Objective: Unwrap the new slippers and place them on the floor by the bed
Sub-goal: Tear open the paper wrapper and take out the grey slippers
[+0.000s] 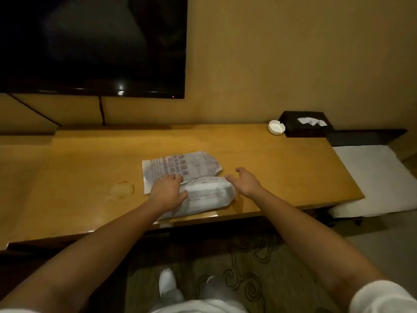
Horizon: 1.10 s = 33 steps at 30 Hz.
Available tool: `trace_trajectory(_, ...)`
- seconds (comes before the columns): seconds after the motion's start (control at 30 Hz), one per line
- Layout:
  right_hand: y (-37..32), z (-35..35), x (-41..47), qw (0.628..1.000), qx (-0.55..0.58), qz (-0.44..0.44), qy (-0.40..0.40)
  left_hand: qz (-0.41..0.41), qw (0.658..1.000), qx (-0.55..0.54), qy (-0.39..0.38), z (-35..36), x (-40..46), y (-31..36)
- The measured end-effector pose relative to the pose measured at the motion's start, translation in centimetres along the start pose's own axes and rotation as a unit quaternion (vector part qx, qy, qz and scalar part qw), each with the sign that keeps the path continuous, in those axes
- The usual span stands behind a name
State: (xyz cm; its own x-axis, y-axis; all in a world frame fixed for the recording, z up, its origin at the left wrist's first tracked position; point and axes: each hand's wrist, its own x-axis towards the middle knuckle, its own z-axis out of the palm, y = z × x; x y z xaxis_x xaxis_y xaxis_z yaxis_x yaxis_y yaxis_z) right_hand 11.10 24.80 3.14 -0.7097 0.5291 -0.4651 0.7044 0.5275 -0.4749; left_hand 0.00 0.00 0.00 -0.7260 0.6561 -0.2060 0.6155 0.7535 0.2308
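Two wrapped slipper packs lie on the wooden desk [79,177]. The near pack [209,197] is white with faint print and sits at the desk's front edge. The far pack [180,166] lies flat behind it, printed with grey characters. My left hand [167,192] rests palm down on the left end of the near pack, fingers spread, touching both packs. My right hand [247,180] hovers open just beside the near pack's right end, fingers apart, holding nothing.
A dark TV screen [94,46] hangs on the wall above the desk. A white ashtray [276,127] and a black tissue box [306,124] stand at the desk's back right. A white cushioned bench [379,177] adjoins the desk. Patterned carpet [243,267] lies below.
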Motion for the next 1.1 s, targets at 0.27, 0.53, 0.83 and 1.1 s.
trace_trajectory(0.27, 2.4, 3.2, 2.2, 0.981, 0.164, 0.083, -0.068, -0.047, 0.996, 0.023, -0.078, 3.0, 0.7, 1.6)
trace_trajectory(0.53, 3.8, 4.2, 3.0, 0.928, 0.316, 0.100, -0.172, -0.068, 0.995, 0.006, -0.068, 5.8, -0.9, 3.4)
trace_trajectory(0.83, 2.5, 2.1, 3.0, 0.931, 0.292, 0.047, -0.214, -0.090, 0.993, -0.041, -0.063, 5.2, -1.7, 4.7)
trace_trajectory(1.1, -2.5, -2.0, 0.6, 0.895, 0.355, -0.009, -0.270, 0.026, 0.985, -0.126, 0.114, -1.0, -3.5, 9.3)
